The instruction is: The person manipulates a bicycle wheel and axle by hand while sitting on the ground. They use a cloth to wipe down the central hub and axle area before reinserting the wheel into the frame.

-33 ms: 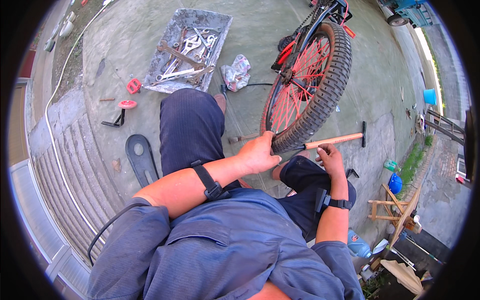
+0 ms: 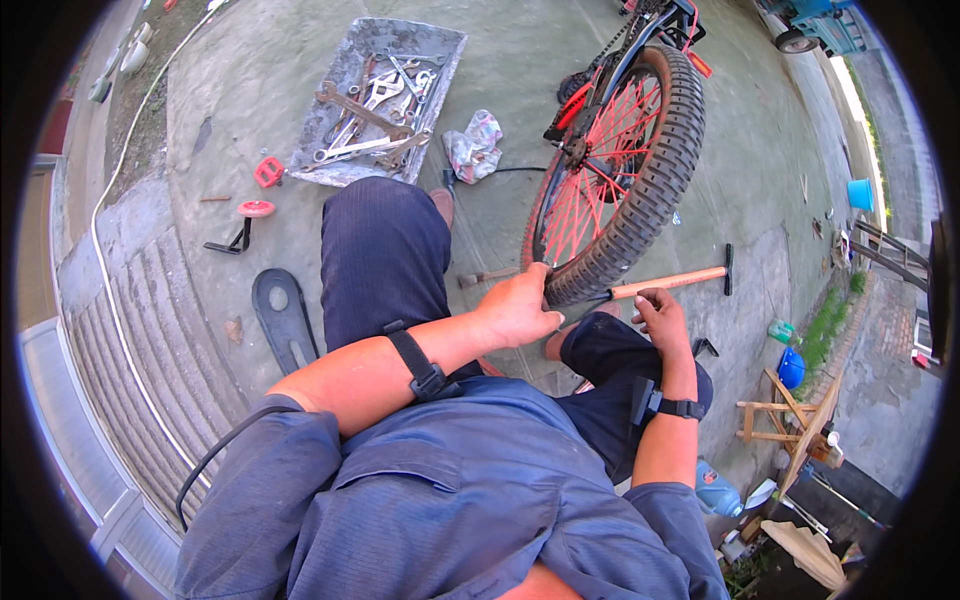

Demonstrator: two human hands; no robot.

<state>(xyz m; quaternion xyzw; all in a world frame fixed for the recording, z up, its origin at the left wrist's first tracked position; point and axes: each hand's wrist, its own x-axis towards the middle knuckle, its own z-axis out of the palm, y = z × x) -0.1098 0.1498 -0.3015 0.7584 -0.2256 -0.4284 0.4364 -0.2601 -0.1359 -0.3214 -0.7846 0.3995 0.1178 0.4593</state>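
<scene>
A bicycle wheel (image 2: 625,175) with red spokes and a knobby black tyre leans in front of me, joined to a dark bicycle frame (image 2: 640,40). My left hand (image 2: 515,308) is closed at the wheel's lower edge, its fingertips against the rim and tyre; exactly what they pinch is hidden. Above my right knee, my right hand (image 2: 660,318) is apart from the wheel, fingers curled and thumb drawn in; anything between them is too small to make out. A hand pump (image 2: 670,283) with an orange-tan barrel and black handle lies just beyond it.
A grey metal tray (image 2: 310,170) holds wrenches (image 2: 385,92). Around it lie a red pedal (image 2: 269,172), a crank arm with a red pedal (image 2: 245,222), a crumpled cloth (image 2: 473,146), a brush (image 2: 478,278) and a black chain cover (image 2: 283,315). A wooden stand (image 2: 800,425) is at right.
</scene>
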